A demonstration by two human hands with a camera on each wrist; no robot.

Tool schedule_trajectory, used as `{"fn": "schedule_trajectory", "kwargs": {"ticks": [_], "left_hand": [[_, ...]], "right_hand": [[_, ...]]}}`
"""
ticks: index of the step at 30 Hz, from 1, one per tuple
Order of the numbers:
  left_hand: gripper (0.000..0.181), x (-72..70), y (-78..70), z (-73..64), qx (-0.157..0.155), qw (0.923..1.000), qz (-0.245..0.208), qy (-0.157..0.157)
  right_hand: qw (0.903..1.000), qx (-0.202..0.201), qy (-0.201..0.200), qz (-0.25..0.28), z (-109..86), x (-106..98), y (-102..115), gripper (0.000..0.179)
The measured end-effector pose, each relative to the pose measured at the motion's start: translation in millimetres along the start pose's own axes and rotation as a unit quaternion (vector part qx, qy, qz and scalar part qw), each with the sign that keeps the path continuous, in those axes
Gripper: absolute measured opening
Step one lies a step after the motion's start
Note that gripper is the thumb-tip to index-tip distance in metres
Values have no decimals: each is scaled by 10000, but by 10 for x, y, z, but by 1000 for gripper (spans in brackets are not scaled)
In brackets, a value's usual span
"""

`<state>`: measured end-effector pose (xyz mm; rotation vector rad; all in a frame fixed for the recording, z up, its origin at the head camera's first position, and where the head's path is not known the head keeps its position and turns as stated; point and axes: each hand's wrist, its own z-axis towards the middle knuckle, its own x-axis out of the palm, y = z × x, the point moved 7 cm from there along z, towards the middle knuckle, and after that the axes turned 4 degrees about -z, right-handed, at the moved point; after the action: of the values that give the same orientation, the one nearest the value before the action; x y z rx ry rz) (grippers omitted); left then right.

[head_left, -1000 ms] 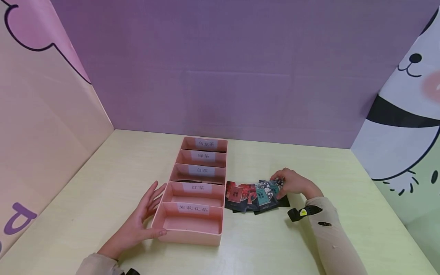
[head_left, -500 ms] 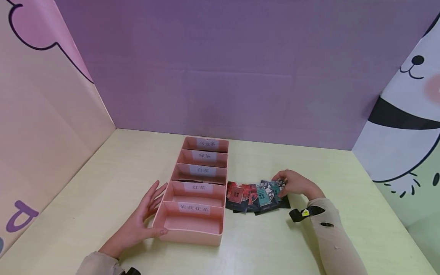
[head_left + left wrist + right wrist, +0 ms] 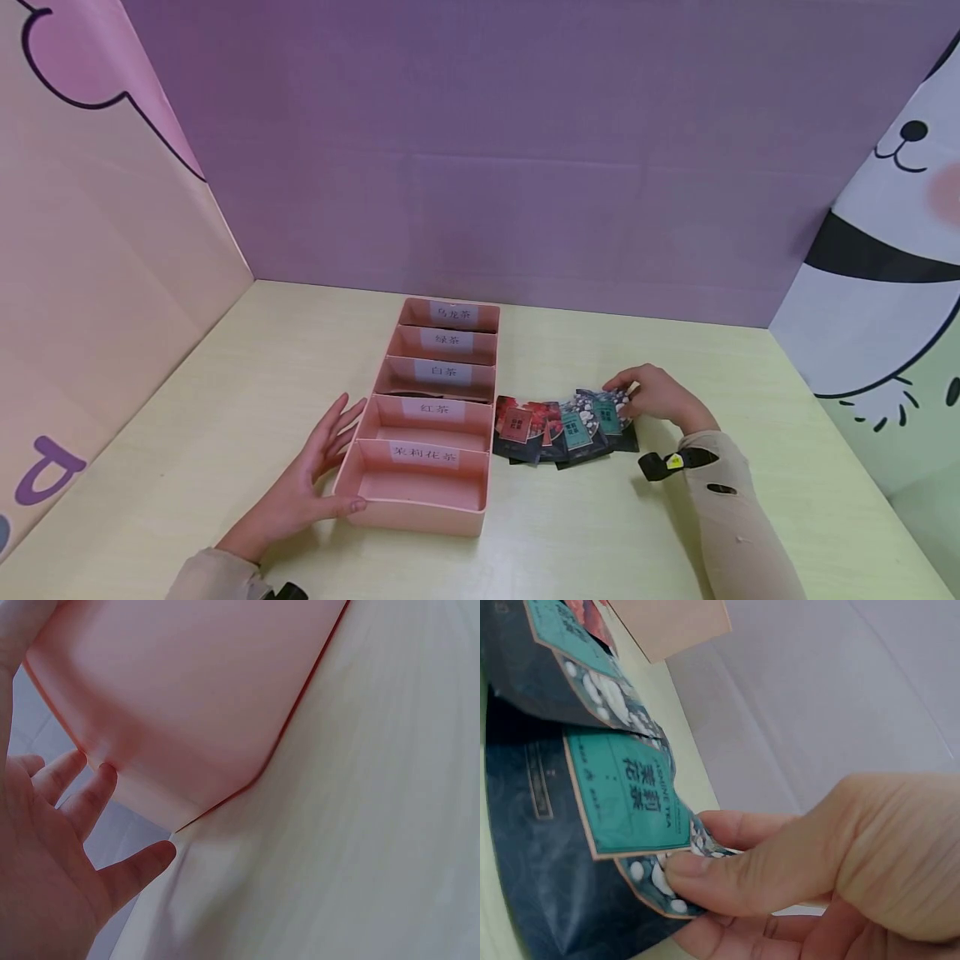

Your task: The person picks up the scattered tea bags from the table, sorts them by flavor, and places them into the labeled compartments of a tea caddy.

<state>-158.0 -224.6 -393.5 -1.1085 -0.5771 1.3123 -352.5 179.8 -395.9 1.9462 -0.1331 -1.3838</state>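
Observation:
A long pink divided box (image 3: pixel 416 517) with Chinese labels on its compartments stands mid-table. My left hand (image 3: pixel 309 475) rests against its near left side, thumb at the front corner; the left wrist view shows straight, spread fingers (image 3: pixel 88 801) touching the box wall. To the right of the box, my right hand (image 3: pixel 660 400) pinches the top edge of a dark jasmine tea sachet (image 3: pixel 637 795) with a green label, thumb on its upper face. A second green-labelled sachet (image 3: pixel 577 429) overlaps it on the left. Red-patterned sachets (image 3: pixel 517 425) lie beside that, against the box.
Something dark lies low in the third compartment (image 3: pixel 435 379) from the back. A purple backdrop (image 3: pixel 480 167) rises behind the pale table (image 3: pixel 322 333), with printed panels on both sides. Black straps (image 3: pixel 667 464) circle the wrists.
My right hand has shifted a little to the right with the jasmine tea sachet, and more of that sachet's green label shows. The left hand keeps its place at the box.

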Motion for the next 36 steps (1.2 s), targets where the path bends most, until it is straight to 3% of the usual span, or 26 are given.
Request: {"fn": "schedule_trajectory", "kwargs": {"ticks": [9,21,30,36], "left_hand": [[121,0,15,-2,-107,9999,25,-53],[122,8,1,-8,-83,10000,27,-24],[122,2,-13,11,-45,10000,79,-33],[122,0,-19,9,45,10000,45,-34]], "right_hand": [[9993,-16,-371,42,-118,-218,39,41],[9940,-172,-985,-437,-204,-428,144,40],[9817,-198,-1722,-789,-287,-554,293,38],[9756,-354,-2008,-808,-316,-582,440,39]]}}
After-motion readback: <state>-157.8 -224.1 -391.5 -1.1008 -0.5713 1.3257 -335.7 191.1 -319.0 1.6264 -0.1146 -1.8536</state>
